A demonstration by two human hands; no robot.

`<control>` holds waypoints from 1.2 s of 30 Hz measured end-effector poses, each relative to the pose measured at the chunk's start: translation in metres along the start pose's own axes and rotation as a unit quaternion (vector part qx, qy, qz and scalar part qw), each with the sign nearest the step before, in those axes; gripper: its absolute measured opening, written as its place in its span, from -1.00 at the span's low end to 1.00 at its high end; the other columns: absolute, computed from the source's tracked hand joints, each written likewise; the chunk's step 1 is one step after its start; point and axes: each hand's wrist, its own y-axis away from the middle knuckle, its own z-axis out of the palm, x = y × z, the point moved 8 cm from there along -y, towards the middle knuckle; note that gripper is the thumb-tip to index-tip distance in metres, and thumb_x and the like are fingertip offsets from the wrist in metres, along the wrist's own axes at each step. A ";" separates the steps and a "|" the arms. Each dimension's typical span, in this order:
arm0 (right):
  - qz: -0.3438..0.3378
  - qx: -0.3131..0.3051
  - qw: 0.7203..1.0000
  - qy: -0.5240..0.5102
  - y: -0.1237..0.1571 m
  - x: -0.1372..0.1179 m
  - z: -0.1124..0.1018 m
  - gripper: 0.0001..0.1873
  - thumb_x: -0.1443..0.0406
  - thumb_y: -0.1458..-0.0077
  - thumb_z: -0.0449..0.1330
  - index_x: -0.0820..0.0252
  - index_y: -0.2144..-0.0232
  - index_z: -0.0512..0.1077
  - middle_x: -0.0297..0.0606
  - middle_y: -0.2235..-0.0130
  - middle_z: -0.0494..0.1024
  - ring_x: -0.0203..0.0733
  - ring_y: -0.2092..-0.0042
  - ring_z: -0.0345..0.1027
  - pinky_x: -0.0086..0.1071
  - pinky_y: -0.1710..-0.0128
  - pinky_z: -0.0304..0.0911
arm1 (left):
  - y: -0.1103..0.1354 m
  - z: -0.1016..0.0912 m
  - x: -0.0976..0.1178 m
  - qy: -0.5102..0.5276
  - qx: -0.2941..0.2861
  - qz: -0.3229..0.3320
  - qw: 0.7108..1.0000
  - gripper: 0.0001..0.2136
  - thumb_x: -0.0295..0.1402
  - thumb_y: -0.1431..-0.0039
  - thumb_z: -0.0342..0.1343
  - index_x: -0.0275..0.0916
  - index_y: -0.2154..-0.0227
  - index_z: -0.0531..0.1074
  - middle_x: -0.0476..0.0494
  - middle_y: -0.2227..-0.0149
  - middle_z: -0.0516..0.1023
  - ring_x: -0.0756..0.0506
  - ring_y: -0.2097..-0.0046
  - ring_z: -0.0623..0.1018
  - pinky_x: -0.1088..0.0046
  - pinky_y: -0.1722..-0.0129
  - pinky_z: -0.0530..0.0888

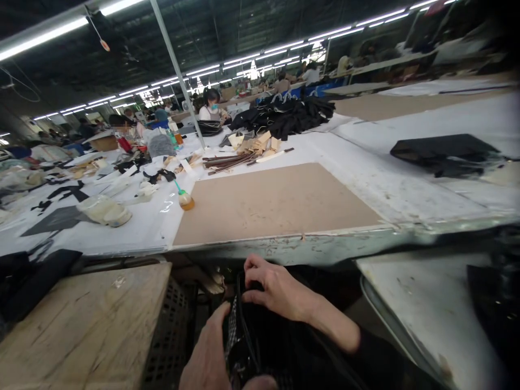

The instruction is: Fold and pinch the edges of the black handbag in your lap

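The black bag point(266, 344) sits low in front of the person, below the edge of the table point(284, 250) and between both hands, just right of a wooden bench point(81, 325). It looks soft and light. Its dark body sags and folds rather than standing by itself, and a glossy trim and a woven-looking panel on its left side suggest a smooth, somewhat slippery skin that could scuff. The firmer upper rim seems the best place to hold it, with a second hand supporting the side so it does not flop. The right hand point(280, 292) reaches in from the right, wrist bent downward, with its fingers curled over that upper rim and closed on it in a pinch. The left hand point(207, 355) comes up from the bottom of the view, with the thumb raised and laid against the bag's left side. Its fingers are hidden, so I cannot tell whether it grips or only steadies. On the table beyond lie a brown board point(276, 203) and a small bottle point(186, 199).
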 end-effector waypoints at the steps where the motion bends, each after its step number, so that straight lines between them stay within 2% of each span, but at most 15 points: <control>1: 0.006 0.001 1.000 0.011 0.000 0.001 0.000 -0.89 0.29 -0.18 0.34 0.18 0.37 0.49 -0.33 0.09 0.39 -0.21 0.13 0.40 -0.32 0.06 0.30 | -0.002 0.013 0.001 -0.015 -0.013 0.002 1.000 -0.24 -0.15 0.09 0.34 -0.19 -0.23 0.35 -0.30 -0.20 0.50 -0.45 -0.20 0.49 0.11 -0.10 0.50; 3: 0.016 0.002 0.999 0.032 0.003 0.006 -0.003 -0.92 0.33 -0.18 0.33 0.18 0.36 0.51 -0.31 0.09 0.38 -0.18 0.11 0.39 -0.31 0.04 0.30 | -0.003 0.031 0.000 -0.044 -0.031 0.018 0.998 -0.32 -0.22 -0.03 0.22 -0.26 -0.25 0.31 -0.36 -0.20 0.50 -0.39 -0.17 0.53 0.16 -0.10 0.51; 5: 0.021 -0.002 0.999 0.037 0.008 0.010 -0.006 -0.95 0.34 -0.18 0.32 0.18 0.35 0.52 -0.30 0.09 0.37 -0.18 0.10 0.39 -0.31 0.04 0.30 | -0.003 0.037 -0.003 -0.077 -0.031 0.052 0.995 -0.40 -0.32 -0.14 0.07 -0.29 -0.27 0.26 -0.36 -0.21 0.49 -0.30 -0.17 0.55 0.23 -0.11 0.49; 7: 0.017 -0.009 0.999 0.028 0.015 0.013 -0.009 -0.95 0.35 -0.17 0.33 0.18 0.34 0.52 -0.31 0.09 0.37 -0.19 0.11 0.39 -0.32 0.03 0.29 | -0.004 0.032 -0.004 -0.097 -0.017 0.079 0.992 -0.44 -0.38 -0.18 -0.02 -0.27 -0.28 0.25 -0.32 -0.19 0.51 -0.25 -0.16 0.56 0.28 -0.10 0.50; 9: 0.013 -0.012 1.000 0.018 0.022 0.014 -0.013 -0.94 0.36 -0.16 0.34 0.18 0.35 0.51 -0.31 0.09 0.36 -0.19 0.10 0.38 -0.32 0.02 0.29 | -0.007 0.020 -0.001 -0.083 -0.027 0.095 0.992 -0.52 -0.35 -0.22 0.00 -0.23 -0.22 0.34 -0.26 -0.12 0.57 -0.24 -0.12 0.58 0.30 -0.08 0.49; 12: 0.008 -0.009 1.000 -0.012 0.036 0.015 -0.022 -0.94 0.34 -0.15 0.35 0.17 0.35 0.52 -0.32 0.10 0.36 -0.20 0.09 0.37 -0.33 0.02 0.27 | -0.012 0.004 0.014 0.010 -0.130 0.094 0.987 -0.63 -0.24 -0.26 0.09 -0.21 -0.08 0.49 -0.16 0.01 0.64 -0.22 0.00 0.60 0.38 -0.01 0.51; 14: 0.001 -0.004 0.998 -0.055 0.047 0.014 -0.031 -0.92 0.29 -0.16 0.36 0.16 0.34 0.54 -0.32 0.10 0.36 -0.20 0.09 0.37 -0.35 0.02 0.28 | -0.013 -0.005 0.024 0.078 -0.204 0.054 0.974 -0.63 -0.19 -0.24 0.14 -0.20 -0.04 0.54 -0.09 0.15 0.66 -0.19 0.11 0.61 0.44 0.12 0.52; 16: -0.004 0.005 0.995 -0.100 0.059 0.013 -0.040 -0.88 0.24 -0.15 0.37 0.16 0.36 0.55 -0.31 0.08 0.38 -0.19 0.07 0.38 -0.34 0.00 0.28 | -0.010 -0.010 0.033 0.102 -0.256 0.030 0.961 -0.62 -0.17 -0.20 0.20 -0.18 -0.04 0.56 -0.04 0.23 0.65 -0.18 0.16 0.59 0.46 0.16 0.50; 18: -0.007 0.013 0.990 -0.137 0.070 0.014 -0.046 -0.83 0.19 -0.14 0.38 0.16 0.40 0.56 -0.28 0.02 0.42 -0.15 0.00 0.39 -0.31 -0.06 0.26 | -0.006 -0.007 0.035 0.110 -0.292 0.024 0.950 -0.61 -0.17 -0.16 0.25 -0.15 -0.03 0.58 -0.04 0.23 0.64 -0.17 0.18 0.55 0.46 0.17 0.47; 21: -0.007 0.001 0.976 -0.218 0.079 0.019 -0.042 -0.78 0.15 -0.14 0.37 0.17 0.41 0.57 -0.22 -0.07 0.49 -0.06 -0.11 0.38 -0.23 -0.13 0.25 | -0.004 0.008 0.023 0.171 -0.329 -0.013 0.928 -0.58 -0.15 -0.14 0.29 -0.15 -0.05 0.57 -0.07 0.18 0.63 -0.20 0.13 0.54 0.42 0.14 0.46; 24: 0.030 0.001 0.957 -0.288 0.079 0.032 -0.030 -0.74 0.10 -0.10 0.39 0.18 0.42 0.58 -0.20 0.05 0.61 -0.04 -0.04 0.47 -0.19 -0.07 0.31 | -0.004 0.024 0.003 0.273 -0.341 -0.079 0.896 -0.53 -0.14 -0.09 0.35 -0.15 -0.06 0.55 -0.08 0.18 0.62 -0.24 0.09 0.56 0.37 0.10 0.47; 26: 0.057 0.021 0.953 -0.297 0.074 0.041 -0.024 -0.74 0.11 -0.05 0.42 0.19 0.44 0.57 -0.20 0.14 0.65 -0.05 0.04 0.51 -0.21 -0.01 0.33 | -0.006 0.030 -0.008 0.327 -0.335 -0.108 0.877 -0.50 -0.14 -0.02 0.40 -0.18 -0.03 0.57 -0.09 0.23 0.63 -0.23 0.15 0.59 0.36 0.13 0.48; 30: 0.079 0.047 0.951 -0.296 0.062 0.049 -0.017 -0.74 0.18 0.00 0.44 0.22 0.52 0.51 -0.19 0.20 0.66 -0.08 0.13 0.52 -0.27 0.10 0.34 | -0.011 0.033 -0.023 0.383 -0.324 -0.145 0.853 -0.44 -0.11 0.09 0.46 -0.23 0.00 0.58 -0.11 0.28 0.65 -0.20 0.23 0.60 0.37 0.20 0.48; 33: 0.088 0.047 0.955 -0.281 0.053 0.052 -0.011 -0.74 0.22 0.00 0.41 0.22 0.56 0.47 -0.22 0.24 0.66 -0.11 0.18 0.52 -0.31 0.16 0.33 | -0.016 0.032 -0.031 0.379 -0.320 -0.138 0.857 -0.41 -0.06 0.09 0.45 -0.25 0.00 0.58 -0.13 0.25 0.65 -0.20 0.23 0.60 0.37 0.21 0.48; 36: 0.096 0.050 0.962 -0.250 0.047 0.058 -0.006 -0.77 0.25 -0.03 0.38 0.22 0.56 0.47 -0.25 0.26 0.65 -0.13 0.20 0.52 -0.33 0.18 0.32 | -0.025 0.024 -0.037 0.311 -0.293 -0.103 0.898 -0.43 0.05 -0.04 0.34 -0.26 0.00 0.59 -0.14 0.22 0.65 -0.23 0.14 0.59 0.35 0.12 0.48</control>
